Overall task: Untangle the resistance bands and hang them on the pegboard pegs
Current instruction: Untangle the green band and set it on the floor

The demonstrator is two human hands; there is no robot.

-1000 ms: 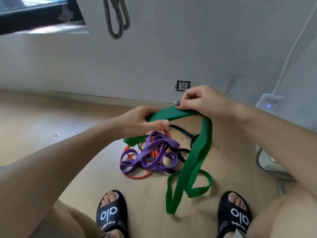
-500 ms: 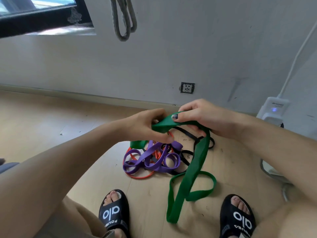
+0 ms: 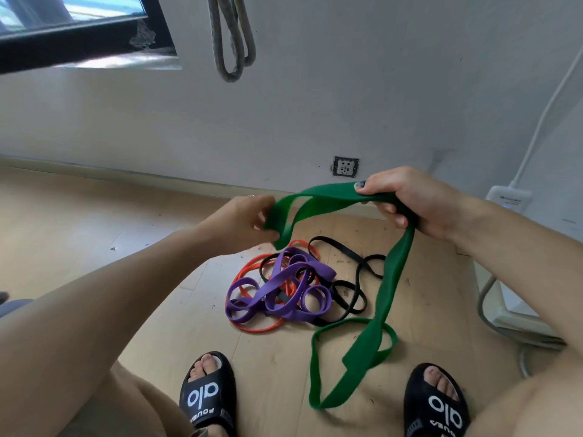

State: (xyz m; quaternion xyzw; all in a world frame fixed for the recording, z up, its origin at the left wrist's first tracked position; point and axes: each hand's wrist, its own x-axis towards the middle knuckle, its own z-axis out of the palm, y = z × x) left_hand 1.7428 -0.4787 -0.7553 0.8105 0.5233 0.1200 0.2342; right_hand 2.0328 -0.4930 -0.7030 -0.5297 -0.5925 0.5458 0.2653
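A wide green band (image 3: 389,288) stretches between both hands and hangs down to the floor, its lower loop lying between my feet. My left hand (image 3: 239,223) pinches one end of it. My right hand (image 3: 410,200) grips the other end, higher and to the right. On the floor below lies a tangle of a purple band (image 3: 280,288), an orange band (image 3: 252,326) and a thin black band (image 3: 353,257). A grey band (image 3: 232,36) hangs on the wall at the top. No pegboard is in view.
My two feet in black slides (image 3: 206,395) (image 3: 437,402) stand on the wooden floor. A wall socket (image 3: 345,167) sits low on the white wall. At the right are a white power adapter (image 3: 508,198) with a cable and a white device (image 3: 517,313).
My hands have moved apart, spreading the top of the green band. The right hand rose to the right. The head has tilted, so the tangle sits lower in view.
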